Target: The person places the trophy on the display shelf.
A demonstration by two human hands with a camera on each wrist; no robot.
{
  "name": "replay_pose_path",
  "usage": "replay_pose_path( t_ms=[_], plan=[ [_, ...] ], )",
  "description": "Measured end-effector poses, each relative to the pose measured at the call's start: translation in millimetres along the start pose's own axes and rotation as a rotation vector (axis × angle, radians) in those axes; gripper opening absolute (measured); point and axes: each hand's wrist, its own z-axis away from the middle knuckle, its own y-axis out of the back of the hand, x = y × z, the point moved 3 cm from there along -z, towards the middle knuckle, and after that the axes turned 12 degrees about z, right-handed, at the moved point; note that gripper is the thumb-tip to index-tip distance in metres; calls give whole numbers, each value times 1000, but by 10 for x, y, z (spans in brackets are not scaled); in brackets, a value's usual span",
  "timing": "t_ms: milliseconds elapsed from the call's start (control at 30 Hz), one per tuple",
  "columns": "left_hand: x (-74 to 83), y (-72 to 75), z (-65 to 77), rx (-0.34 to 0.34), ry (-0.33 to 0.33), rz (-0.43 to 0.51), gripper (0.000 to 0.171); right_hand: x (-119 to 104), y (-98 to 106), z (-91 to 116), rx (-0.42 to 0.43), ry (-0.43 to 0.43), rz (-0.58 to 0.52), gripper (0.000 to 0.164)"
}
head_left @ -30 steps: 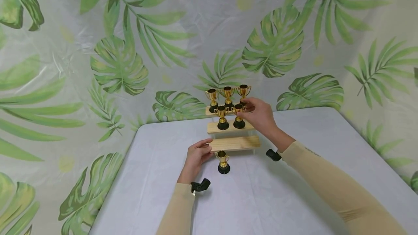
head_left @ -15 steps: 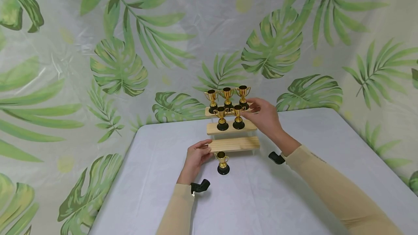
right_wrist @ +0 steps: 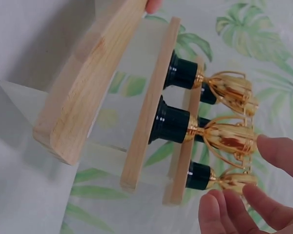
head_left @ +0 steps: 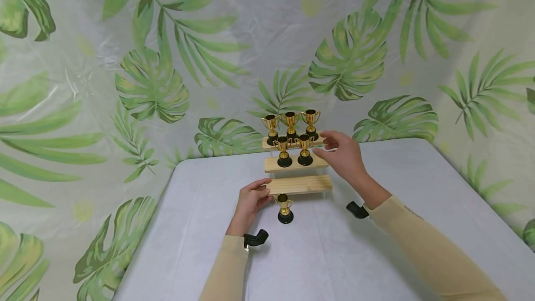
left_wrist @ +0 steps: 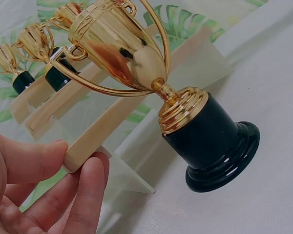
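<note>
My left hand (head_left: 250, 202) pinches the left end of the lowest wooden shelf (left_wrist: 105, 127) of a three-tier display stand. Just in front of that shelf, a gold trophy cup (head_left: 284, 208) with a black base stands upright on the table. Two trophies stand on the middle shelf (head_left: 273, 165), and three more on the top shelf (head_left: 266, 143). To the right of them is my right hand (head_left: 346, 157), thumb and fingers apart, holding nothing. In the right wrist view its thumb (right_wrist: 278, 152) is close to the right-hand trophy (right_wrist: 229, 139) of the middle shelf.
A white cloth covers the table (head_left: 209, 208). Behind it hangs a curtain (head_left: 251, 36) printed with green leaves. Clear side supports (left_wrist: 129, 173) hold up the stand's shelves. A black wrist device (head_left: 256, 238) is on my left forearm, another (head_left: 357, 210) on my right.
My right hand has let go of the right-hand trophy on the middle shelf and drawn back a little to the right. My left hand keeps its place on the lowest shelf.
</note>
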Motion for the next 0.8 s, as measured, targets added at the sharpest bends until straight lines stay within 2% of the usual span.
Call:
replay_pose_path(
  t_ms=[267,800],
  plan=[
    [4,-1,3,12,8,2,34,9,-34,112,16,-36,0,50],
    [5,-3,-1,10,10,-3,34,47,-169,319,-29,-44,-59,46]
  ],
)
